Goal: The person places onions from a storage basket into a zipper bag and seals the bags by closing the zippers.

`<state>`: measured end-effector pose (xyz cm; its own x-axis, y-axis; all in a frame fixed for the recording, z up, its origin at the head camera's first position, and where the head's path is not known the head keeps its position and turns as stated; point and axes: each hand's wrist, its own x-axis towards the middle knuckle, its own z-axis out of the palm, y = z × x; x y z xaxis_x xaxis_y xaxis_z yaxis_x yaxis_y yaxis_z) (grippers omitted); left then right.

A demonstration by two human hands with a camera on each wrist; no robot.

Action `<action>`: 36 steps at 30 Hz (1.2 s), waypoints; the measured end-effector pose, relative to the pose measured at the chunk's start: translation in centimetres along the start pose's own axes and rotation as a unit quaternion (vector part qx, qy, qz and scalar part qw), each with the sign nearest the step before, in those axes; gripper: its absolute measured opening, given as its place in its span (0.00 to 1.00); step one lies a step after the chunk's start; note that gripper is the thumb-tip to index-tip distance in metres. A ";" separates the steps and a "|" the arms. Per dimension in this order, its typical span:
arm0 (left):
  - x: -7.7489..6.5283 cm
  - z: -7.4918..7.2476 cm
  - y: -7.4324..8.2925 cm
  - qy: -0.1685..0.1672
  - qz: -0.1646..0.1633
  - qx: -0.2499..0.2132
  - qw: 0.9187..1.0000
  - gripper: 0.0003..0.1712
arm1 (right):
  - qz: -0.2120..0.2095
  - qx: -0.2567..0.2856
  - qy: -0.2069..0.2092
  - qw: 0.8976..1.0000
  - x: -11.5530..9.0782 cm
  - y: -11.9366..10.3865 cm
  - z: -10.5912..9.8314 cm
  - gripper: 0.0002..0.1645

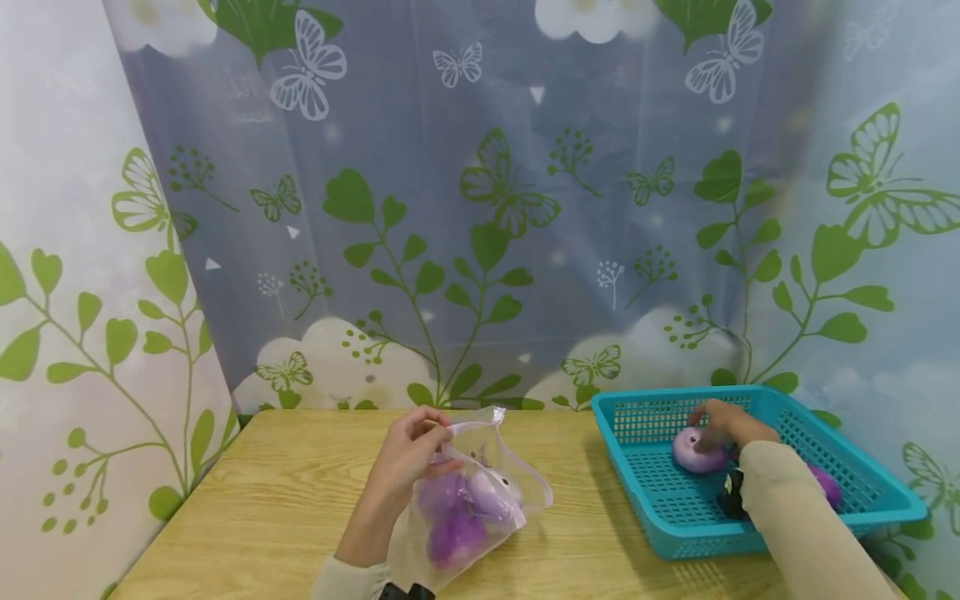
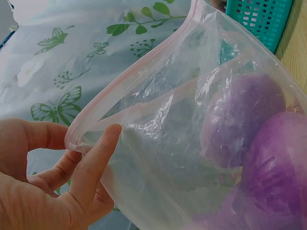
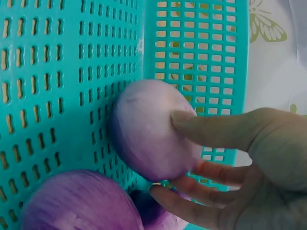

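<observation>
At the table's front middle, my left hand [image 1: 408,450] pinches the upper edge of a clear zip bag [image 1: 536,492] with a pink rim. Several purple onions [image 2: 278,163] lie inside the bag, seen through its plastic. The bag's mouth gapes between its two pink edges in the left wrist view. Over to the right, my right hand [image 3: 268,153] holds a pale purple onion [image 3: 151,124] inside the turquoise basket [image 1: 660,533], thumb on its top face and fingertips at its lower side. Deeper purple onions [image 3: 81,206] lie beside it, one partly hidden behind the fingers.
The wooden table [image 1: 285,483] reaches back to a patterned curtain [image 1: 420,250] with butterflies and leaves. The basket's raised, slotted walls surround the right hand. My right forearm [image 1: 810,517] crosses the basket's near rim.
</observation>
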<state>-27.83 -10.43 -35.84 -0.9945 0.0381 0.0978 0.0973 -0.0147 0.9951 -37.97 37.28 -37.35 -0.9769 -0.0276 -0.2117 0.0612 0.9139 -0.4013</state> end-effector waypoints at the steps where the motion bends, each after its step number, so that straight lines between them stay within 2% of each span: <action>1: 0.0 0.0 0.0 0.000 0.000 0.000 1.000 0.05 | -0.007 0.002 -0.002 1.000 0.0 0.0 0.0 0.30; 11: -0.1 0.0 0.1 -0.003 0.000 -0.005 1.000 0.05 | -0.060 0.065 -0.045 0.995 0.0 -1.4 0.8 0.29; 21: -0.1 -0.1 0.2 0.000 -0.003 -0.004 1.000 0.05 | -0.067 0.055 -0.042 0.995 0.8 -2.9 1.6 0.22; 31: 0.0 0.0 0.4 0.000 -0.004 0.001 1.000 0.05 | -0.070 0.062 -0.048 0.994 1.0 -2.9 1.6 0.23; 36: 0.0 0.0 0.3 0.003 -0.004 0.001 1.000 0.05 | -0.080 0.077 -0.060 0.992 0.4 -3.9 0.8 0.26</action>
<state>-27.77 -10.47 -35.57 -0.9955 0.0331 0.0893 0.0889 -0.0132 0.9960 -38.46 33.42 -36.60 -0.9456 -0.2248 -0.2353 -0.0537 0.8210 -0.5684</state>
